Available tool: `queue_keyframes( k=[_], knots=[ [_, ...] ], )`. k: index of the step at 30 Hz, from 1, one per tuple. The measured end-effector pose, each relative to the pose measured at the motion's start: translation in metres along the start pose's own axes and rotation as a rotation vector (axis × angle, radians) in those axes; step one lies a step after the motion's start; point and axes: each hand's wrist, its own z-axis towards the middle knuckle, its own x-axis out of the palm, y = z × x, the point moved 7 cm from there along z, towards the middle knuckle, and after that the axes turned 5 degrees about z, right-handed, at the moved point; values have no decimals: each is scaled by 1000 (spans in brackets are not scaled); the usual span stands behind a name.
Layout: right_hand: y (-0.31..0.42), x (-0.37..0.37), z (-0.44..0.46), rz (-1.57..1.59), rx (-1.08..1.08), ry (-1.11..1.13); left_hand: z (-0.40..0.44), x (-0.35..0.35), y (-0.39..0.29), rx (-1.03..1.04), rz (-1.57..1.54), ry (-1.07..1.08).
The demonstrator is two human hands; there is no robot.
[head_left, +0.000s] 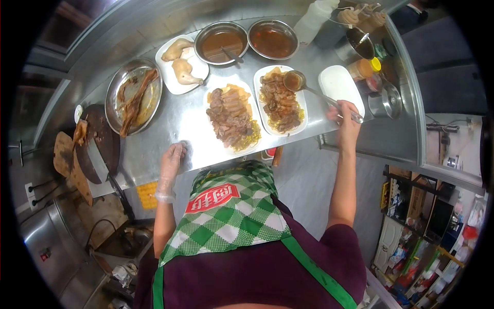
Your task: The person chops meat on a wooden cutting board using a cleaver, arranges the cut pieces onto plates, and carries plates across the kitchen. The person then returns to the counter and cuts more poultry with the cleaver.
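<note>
My right hand (347, 116) is closed around the handle of a metal ladle (294, 81). The ladle's bowl, with brown sauce in it, is over the top right of a white plate (302, 123) of sliced meat and yellow shreds. Left of that plate lies a second white plate (257, 147) with sliced meat (231, 116). My left hand (172, 157), in a clear plastic glove, rests by the counter's front edge with its fingers curled; whether it holds anything is hidden. Two steel bowls (209, 32) (272, 39) of brown sauce stand behind the plates.
A white plate (339, 85) lies at the right, near sauce bottles (315, 19) and steel pots (385, 101). At the left are a plate with poultry pieces (184, 72), an oval metal tray (109, 105) with meat, and a cleaver (96, 158) on a round board (109, 129).
</note>
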Motion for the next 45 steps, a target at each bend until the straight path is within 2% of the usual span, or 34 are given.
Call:
queue_keyframes(
  k=[11, 25, 32, 42, 45],
  knots=[
    [10, 27, -21, -44, -5, 134, 5, 3, -4, 19, 68, 11],
    [34, 13, -67, -156, -18, 174, 13, 5, 6, 46, -60, 40],
    [24, 40, -54, -181, -53, 208, 19, 5, 17, 92, -80, 57],
    [21, 55, -50, -183, -98, 245, 6, -3, 14, 21, 1, 24],
    [28, 45, -65, -303, -81, 265, 9, -1, 18, 21, -9, 23]
  ],
)
